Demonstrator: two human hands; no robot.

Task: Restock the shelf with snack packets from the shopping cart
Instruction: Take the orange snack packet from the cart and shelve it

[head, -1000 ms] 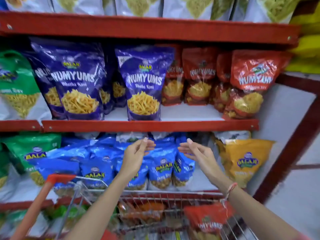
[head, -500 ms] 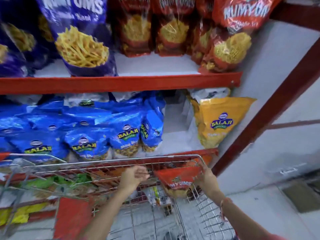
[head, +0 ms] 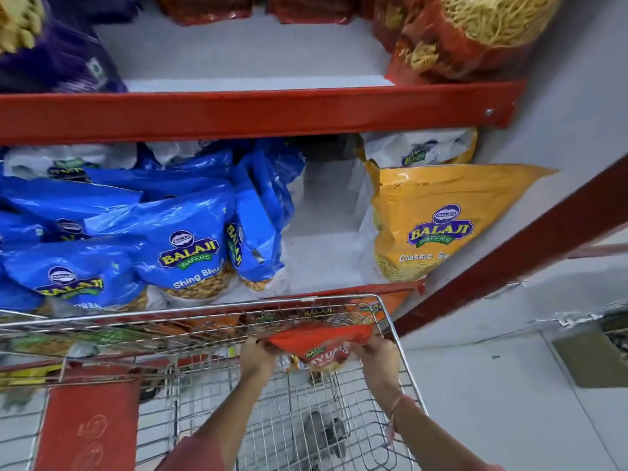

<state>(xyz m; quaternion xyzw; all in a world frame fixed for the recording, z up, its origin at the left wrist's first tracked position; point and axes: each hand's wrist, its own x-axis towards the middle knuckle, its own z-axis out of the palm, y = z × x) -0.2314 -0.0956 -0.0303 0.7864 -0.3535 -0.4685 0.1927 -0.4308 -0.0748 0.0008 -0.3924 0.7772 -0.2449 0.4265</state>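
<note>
A red snack packet (head: 319, 345) sits at the far end of the wire shopping cart (head: 217, 321). My left hand (head: 258, 356) grips its left edge and my right hand (head: 377, 356) grips its right edge, both inside the cart. Above and beyond the cart, the lower shelf (head: 319, 263) holds blue packets (head: 183, 246) on the left and a yellow packet (head: 438, 219) on the right, with a bare gap between them. The upper shelf (head: 258, 110) carries red packets (head: 465, 35) at its right end.
A purple packet (head: 57, 59) stands on the upper shelf's left. A red cart flap (head: 88, 426) is at the lower left. A dark red slanted shelf post (head: 509, 253) runs along the right, with grey floor beyond it. More packets lie behind the cart's far wall.
My view has tilted down from the shelves to the cart. Both hands dropped from in front of the blue packets into the cart and closed on the red packet.
</note>
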